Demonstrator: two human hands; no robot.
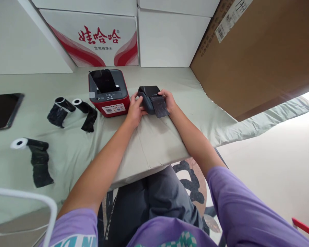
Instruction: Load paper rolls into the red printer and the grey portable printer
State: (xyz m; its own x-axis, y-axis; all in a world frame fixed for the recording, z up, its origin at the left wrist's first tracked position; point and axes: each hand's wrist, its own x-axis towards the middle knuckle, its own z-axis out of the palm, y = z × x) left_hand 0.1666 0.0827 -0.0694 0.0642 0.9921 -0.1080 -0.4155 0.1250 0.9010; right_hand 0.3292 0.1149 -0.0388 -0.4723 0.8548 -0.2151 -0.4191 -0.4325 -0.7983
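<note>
Both hands were closed around one small black machine (147,92) near the middle of the head view. The left hand (135,110) held its left side, and the right hand (169,100) held its right side, with some fingers on top. A dark strip (160,107) hung out of the front, close to the right hand. I could not tell if the machine touched the table (154,147) under it.

Just left of the left hand stood a red and black printer (108,99). A shiny black sheet (103,79) stuck up out of its top.

Farther left were three rolls with black tails pulled loose. Two sat near each other, one (65,104) on the left and one (83,107) on the right. The third roll (37,144) lay below them, nearer the left edge. A dark flat tablet (5,111) lay at the far left.

At the top left was a white box (98,41) with red writing. A big brown box (260,58) filled the upper right.
</note>
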